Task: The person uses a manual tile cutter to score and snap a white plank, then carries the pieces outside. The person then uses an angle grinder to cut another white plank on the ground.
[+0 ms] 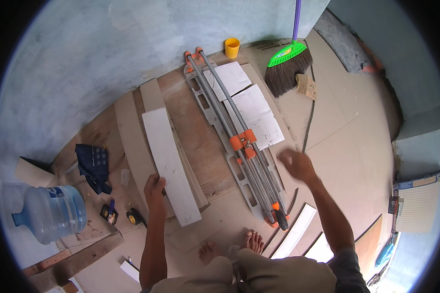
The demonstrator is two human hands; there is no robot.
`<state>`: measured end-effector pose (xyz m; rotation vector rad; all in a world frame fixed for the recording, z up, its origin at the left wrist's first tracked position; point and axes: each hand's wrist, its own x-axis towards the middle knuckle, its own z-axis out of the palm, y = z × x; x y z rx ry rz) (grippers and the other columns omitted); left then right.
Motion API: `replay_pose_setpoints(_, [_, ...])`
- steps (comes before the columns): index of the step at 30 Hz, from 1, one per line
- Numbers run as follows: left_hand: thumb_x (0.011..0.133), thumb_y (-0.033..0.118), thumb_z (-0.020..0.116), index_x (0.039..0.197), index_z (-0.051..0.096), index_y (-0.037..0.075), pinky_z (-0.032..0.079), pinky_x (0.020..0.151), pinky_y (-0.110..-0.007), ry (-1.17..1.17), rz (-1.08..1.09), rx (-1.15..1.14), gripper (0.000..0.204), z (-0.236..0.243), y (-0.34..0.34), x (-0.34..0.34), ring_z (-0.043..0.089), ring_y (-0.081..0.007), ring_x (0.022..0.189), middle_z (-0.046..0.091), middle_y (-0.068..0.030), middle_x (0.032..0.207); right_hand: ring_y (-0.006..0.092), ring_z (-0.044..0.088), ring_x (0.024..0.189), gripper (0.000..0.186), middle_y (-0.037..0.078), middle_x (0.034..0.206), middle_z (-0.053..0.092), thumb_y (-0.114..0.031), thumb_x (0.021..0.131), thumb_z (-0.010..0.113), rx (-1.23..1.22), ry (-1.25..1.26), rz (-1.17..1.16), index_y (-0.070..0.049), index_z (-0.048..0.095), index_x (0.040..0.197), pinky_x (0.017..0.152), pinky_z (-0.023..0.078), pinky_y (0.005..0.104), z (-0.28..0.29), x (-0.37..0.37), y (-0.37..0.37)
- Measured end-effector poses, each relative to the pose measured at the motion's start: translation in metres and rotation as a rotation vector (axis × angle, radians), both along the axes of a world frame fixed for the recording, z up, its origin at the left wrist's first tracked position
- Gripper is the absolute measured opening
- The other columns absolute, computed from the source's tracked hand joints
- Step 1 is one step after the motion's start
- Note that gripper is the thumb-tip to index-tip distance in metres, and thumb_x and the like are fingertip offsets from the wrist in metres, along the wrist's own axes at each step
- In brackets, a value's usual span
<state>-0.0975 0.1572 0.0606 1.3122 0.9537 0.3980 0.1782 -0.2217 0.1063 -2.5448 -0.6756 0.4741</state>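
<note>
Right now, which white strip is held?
The long white strip left of the tile cutter: the left hand grips its edge. No hand touches the other white strips.

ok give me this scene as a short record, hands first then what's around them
left hand: left hand gripping the left edge of a white strip
right hand: right hand right of the tile cutter, no held thing visible
under the cutter's rails: white pieces
by the far wall: yellow cup
far right: broom, green head, purple handle
left side: clear blue bottle on its side, dark blue bag
</note>
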Motion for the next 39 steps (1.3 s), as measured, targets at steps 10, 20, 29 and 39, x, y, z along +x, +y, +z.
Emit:
replay_pose_setpoints(10, [0.093, 0.024, 0.068, 0.114, 0.062, 0.0, 0.045, 0.081, -0.03, 0.052, 0.089, -0.153, 0.032, 0.005, -0.03, -0.039, 0.057, -0.0127, 0.087, 0.063, -0.003, 0.097, 0.039, 0.057, 0.128, 0.054, 0.021, 0.135, 0.063, -0.046, 0.091, 0.068, 0.094, -0.371, -0.317, -0.005, 0.065, 0.127, 0.107, 0.046, 0.0489, -0.072, 0.228, 0.213])
replay_pose_setpoints(20, [0.099, 0.018, 0.065, 0.116, 0.062, 0.0, 0.049, 0.082, -0.028, -0.027, 0.222, -0.32, 0.025, -0.002, -0.035, -0.054, 0.062, -0.0119, 0.086, 0.067, -0.0032, 0.096, 0.0308, 0.07, 0.104, 0.056, 0.017, 0.116, 0.074, -0.047, 0.086, 0.076, 0.265, 0.168, -0.306, 0.0, 0.074, 0.115, 0.092, 0.052, 0.0435, -0.116, 0.305, 0.204])
replay_pose_setpoints(29, [0.101, 0.014, 0.06, 0.12, 0.059, 0.0, 0.053, 0.092, -0.034, -0.005, 0.289, -0.282, 0.024, -0.017, -0.029, -0.079, 0.066, -0.0176, 0.097, 0.069, -0.0078, 0.107, 0.0248, 0.061, 0.09, 0.031, 0.012, 0.1, 0.067, -0.029, 0.092, 0.075, 0.578, 0.142, -0.573, -0.001, 0.069, 0.105, 0.086, 0.048, 0.0418, -0.105, 0.305, 0.15])
replay_pose_setpoints(39, [0.102, 0.012, 0.057, 0.114, 0.062, 0.0, 0.051, 0.09, -0.031, -0.036, 0.246, -0.207, 0.018, -0.042, -0.02, -0.084, 0.064, -0.0153, 0.095, 0.069, -0.0067, 0.105, 0.0257, 0.067, 0.097, 0.049, 0.016, 0.106, 0.073, -0.029, 0.089, 0.076, 0.433, 0.47, -0.457, 0.006, 0.068, 0.123, 0.092, 0.048, 0.0396, -0.089, 0.21, 0.05])
